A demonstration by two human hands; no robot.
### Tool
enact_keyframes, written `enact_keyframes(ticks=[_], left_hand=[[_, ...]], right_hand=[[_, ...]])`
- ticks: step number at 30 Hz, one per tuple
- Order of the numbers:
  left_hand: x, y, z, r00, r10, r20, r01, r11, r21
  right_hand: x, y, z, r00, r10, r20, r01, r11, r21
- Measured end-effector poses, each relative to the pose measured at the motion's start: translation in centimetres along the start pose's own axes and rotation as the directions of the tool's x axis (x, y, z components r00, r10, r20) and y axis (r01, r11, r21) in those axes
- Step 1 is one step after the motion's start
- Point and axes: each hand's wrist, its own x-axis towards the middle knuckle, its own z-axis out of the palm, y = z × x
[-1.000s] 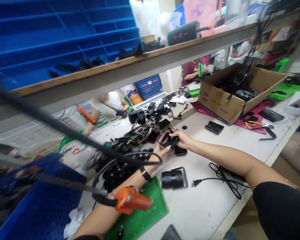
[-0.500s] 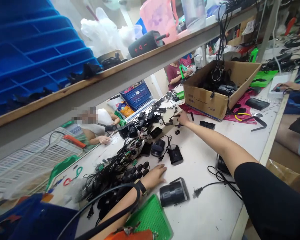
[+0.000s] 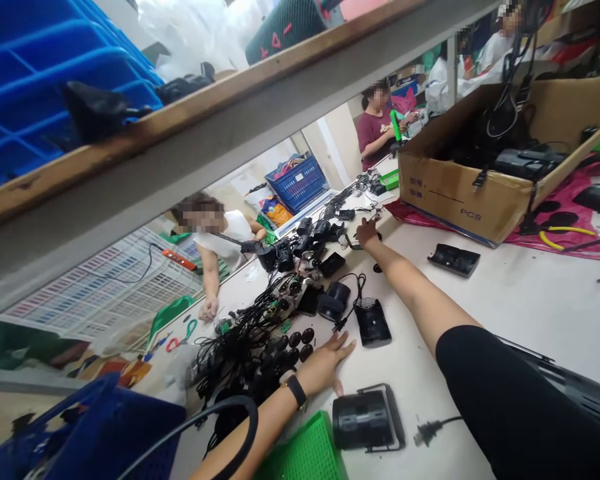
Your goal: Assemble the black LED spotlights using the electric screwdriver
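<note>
My left hand (image 3: 325, 365) rests palm down on the white table with fingers spread, holding nothing. Just below it lies a black lamp-like housing (image 3: 363, 419) with a U-shaped bracket. Beyond its fingertips are a black half-shell (image 3: 373, 323) and a rounded black unit (image 3: 335, 301) with a cord. My right hand (image 3: 367, 233) reaches far across the table, fingers curled down onto a thin black bracket (image 3: 353, 243); the fingertips are partly hidden. To the left of my hands lies a heap of black cables (image 3: 253, 313) with round black discs (image 3: 294, 339).
A cardboard box (image 3: 450, 193) of black parts stands at the right on pink plastic. A green basket (image 3: 307, 453) is at the front. The shelf (image 3: 230, 100) crosses above the table. A co-worker (image 3: 220, 247) sits opposite; a plug (image 3: 427, 432) lies near the housing.
The view has shifted, so the table things sit lower and nearer. My left hand's fingers have spread wider. My right hand has come over the thin bracket that lay beside it.
</note>
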Motion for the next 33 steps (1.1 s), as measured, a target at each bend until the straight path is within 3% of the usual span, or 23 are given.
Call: enact_keyframes(ticks=[4, 8, 18, 23, 28, 33], left_hand=[[0.0, 0.0, 0.2, 1.000, -0.002, 0.003, 0.002, 1.000, -0.010], [0.1, 0.2, 0.1, 1.000, 0.003, -0.001, -0.003, 1.000, 0.000], [0.4, -0.1, 0.4, 1.000, 0.011, -0.020, -0.011, 1.000, 0.026], [0.4, 0.1, 0.4, 1.000, -0.005, -0.002, 0.005, 0.999, 0.051], [0.4, 0.4, 0.4, 1.000, 0.007, -0.015, -0.007, 0.999, 0.039], [0.1, 0.6, 0.2, 1.000, 0.002, 0.000, -0.002, 1.000, 0.018]], right_hand=[[0.8, -0.5, 1.9, 0.988, 0.106, -0.112, -0.119, 0.986, -0.119], [1.1, 0.0, 2.3, 0.988, 0.115, -0.104, -0.134, 0.971, -0.196], [1.3, 0.8, 1.6, 0.997, 0.078, -0.006, -0.077, 0.962, -0.263], [1.4, 0.6, 1.6, 1.000, 0.003, 0.015, 0.001, 0.965, -0.261], [1.5, -0.9, 2.5, 0.994, -0.110, 0.016, 0.111, 0.965, -0.238], [2.1, -2.9, 3.2, 0.993, -0.119, 0.001, 0.117, 0.975, -0.187]])
